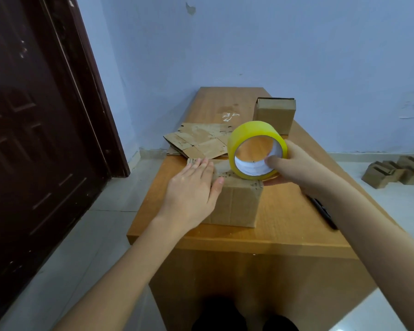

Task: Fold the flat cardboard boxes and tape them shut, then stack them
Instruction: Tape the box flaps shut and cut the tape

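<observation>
Cardboard box (234,201): folded, upright, near the front edge of the wooden table (285,223), top flaps closed.

Left hand (191,187): laid flat on the left part of the box top, fingers straight and pointing away from the person, pressing the flaps down; it grasps nothing.

Right hand (299,168): grips the yellow tape roll (256,150), thumb hooked inside the core, the other fingers hidden behind the roll. The roll stands on edge at the right end of the box top, its open core facing the camera.

Governing relation: the roll sits at the right-hand end of the box top and the flat left hand at the other end, so the tape would, by my reading, run leftward across the top toward that hand. The right hand is the nearer to the roll; the left serves as the hold-down. Whether a free tape end is already stuck to the cardboard cannot be told.

Flat cardboard blanks (198,142): unfolded, piled behind the box.

Second folded box (274,115): further back on the right, well apart.

Dark slim object (325,213): at the right table edge, partly under the right forearm; identity unclear.

Markings: small dark specks on the box top; no legible writing or brand anywhere.
</observation>
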Demonstrator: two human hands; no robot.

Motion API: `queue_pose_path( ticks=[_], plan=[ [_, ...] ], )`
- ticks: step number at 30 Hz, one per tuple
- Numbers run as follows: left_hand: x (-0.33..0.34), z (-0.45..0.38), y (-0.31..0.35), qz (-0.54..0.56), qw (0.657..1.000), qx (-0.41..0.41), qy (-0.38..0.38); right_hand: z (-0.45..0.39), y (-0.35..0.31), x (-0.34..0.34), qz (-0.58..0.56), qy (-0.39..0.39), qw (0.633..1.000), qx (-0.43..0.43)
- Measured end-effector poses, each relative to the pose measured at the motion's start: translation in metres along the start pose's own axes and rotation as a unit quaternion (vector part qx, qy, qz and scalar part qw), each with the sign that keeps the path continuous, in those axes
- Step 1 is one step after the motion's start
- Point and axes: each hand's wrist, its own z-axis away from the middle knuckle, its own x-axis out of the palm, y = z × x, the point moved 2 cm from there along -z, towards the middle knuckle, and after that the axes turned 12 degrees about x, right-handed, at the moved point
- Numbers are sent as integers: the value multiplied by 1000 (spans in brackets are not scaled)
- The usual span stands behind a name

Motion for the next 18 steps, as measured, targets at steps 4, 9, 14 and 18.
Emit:
queue_pose_path(
  ticks=[4,9,14,18],
  plan=[
    [0,1,1,8,1000,3,-4,-3,-13,-5,54,-17,998,-24],
    [3,0,1,-1,1000,-1,0,3,-1,-30,57,124,989,-52],
    [7,-2,3,-2,1000,0,-6,11,49,-43,53,152,987,21],
    [5,-1,2,-12,1000,5,-7,7,65,-28,-13,143,989,32]
  ],
)
